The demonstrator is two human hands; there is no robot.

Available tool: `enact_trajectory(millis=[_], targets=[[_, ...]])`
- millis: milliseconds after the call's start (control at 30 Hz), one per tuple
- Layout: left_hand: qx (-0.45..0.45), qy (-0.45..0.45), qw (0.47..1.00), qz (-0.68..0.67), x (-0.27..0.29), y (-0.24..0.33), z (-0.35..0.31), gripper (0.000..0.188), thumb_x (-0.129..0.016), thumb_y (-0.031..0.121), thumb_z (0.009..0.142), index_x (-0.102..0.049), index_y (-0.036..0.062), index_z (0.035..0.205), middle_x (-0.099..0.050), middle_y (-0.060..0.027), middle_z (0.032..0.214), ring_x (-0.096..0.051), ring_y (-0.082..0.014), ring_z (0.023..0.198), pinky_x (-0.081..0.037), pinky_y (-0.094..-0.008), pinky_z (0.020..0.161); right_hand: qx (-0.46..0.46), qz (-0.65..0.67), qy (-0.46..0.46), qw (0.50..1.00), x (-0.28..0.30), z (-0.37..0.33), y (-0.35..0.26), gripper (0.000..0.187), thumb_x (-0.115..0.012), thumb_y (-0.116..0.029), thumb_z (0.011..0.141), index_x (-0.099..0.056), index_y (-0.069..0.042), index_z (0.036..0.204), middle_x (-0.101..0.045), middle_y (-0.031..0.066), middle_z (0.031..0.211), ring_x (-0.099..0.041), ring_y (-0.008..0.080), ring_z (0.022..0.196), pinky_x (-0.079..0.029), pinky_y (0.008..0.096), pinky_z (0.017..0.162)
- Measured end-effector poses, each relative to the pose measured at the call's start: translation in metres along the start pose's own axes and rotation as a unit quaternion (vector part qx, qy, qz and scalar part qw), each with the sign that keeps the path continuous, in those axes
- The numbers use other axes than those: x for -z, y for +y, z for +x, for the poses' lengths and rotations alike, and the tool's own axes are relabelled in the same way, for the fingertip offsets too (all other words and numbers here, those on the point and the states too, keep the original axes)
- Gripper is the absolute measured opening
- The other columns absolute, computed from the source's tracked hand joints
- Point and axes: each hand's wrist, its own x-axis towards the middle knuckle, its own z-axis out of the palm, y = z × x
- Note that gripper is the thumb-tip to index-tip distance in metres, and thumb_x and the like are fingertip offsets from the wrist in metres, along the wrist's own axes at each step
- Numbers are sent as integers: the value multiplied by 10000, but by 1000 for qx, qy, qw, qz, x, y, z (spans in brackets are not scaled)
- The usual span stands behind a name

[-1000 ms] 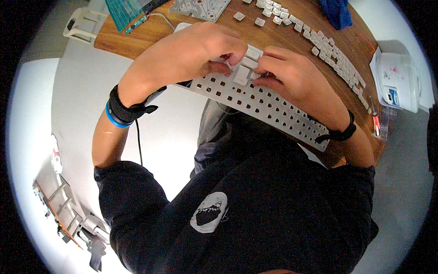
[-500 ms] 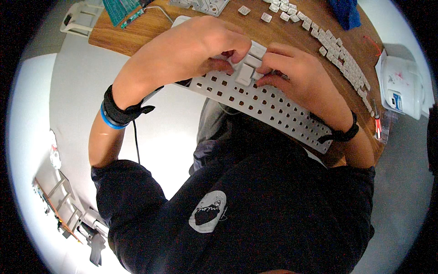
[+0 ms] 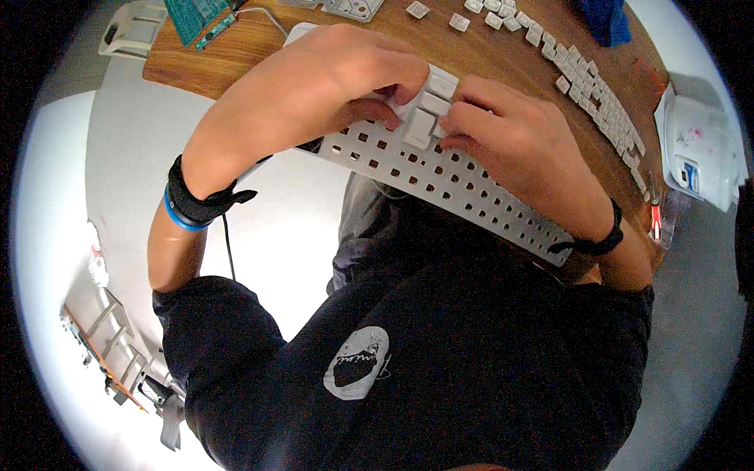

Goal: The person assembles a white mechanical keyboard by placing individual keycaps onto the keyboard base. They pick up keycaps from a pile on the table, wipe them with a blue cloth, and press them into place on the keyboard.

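Note:
A pale grey keyboard case [image 3: 428,177] with rows of small square holes lies slantwise across the near table edge, above my lap. Several large white keycaps [image 3: 420,128] sit at its upper part, between my hands. My left hand [image 3: 377,71] arches over the far left part of the case, its fingers and thumb curled together by these keycaps; what they pinch is hidden. My right hand [image 3: 506,129] bends over the case from the right. Its fingertips close on the edge of a white keycap beside the large ones, which they partly cover.
Loose white keycaps [image 3: 601,106] lie in a long band along the table's [image 3: 534,74] right side. A green circuit board [image 3: 192,20] and a metal plate [image 3: 345,6] are at the back left. A red-handled screwdriver [image 3: 656,220], a blue cloth [image 3: 605,23] and a white tub [image 3: 695,141] are on the right.
My view shifts slightly, so the table and its contents appear displaced. Both hands stay at the same keycaps, with only slight finger movement.

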Motion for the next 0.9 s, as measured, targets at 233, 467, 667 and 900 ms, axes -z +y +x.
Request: enact_trajectory(millis=[233,467,667,900], targets=[[0,17,1000,5,-2,0,0,322,-865,40,791,-617,51,998,-645,-106,917,-697,-369,884,-550,-473,760,-46,4,-13,999,-1,-5,-8,263,-847,-121,904,-640,-57,1054,-646,106,1030,-726,337,903,-601,433,746],[6,14,1000,10,1,1,-2,336,-869,56,794,-602,59,998,-645,-95,915,-697,-361,883,-547,-463,762,-101,140,-15,985,3,-8,-6,267,-782,-22,973,-676,-38,1217,-643,108,1083,-743,249,954,-611,357,813],[3,29,999,14,-2,1,-5,356,-865,39,791,-583,60,1007,-645,-96,937,-703,-361,893,-542,-465,756,-94,255,-51,961,15,-6,11,337,-724,-6,1029,-678,-34,1361,-654,80,1160,-702,170,1046,-592,292,917],[21,22,999,19,1,8,-8,316,-830,18,832,-581,53,1023,-648,-126,946,-705,-394,900,-542,-486,747,-192,423,-93,881,36,-6,14,255,-661,-26,1087,-671,2,1341,-703,52,1244,-691,121,1078,-586,288,946]])
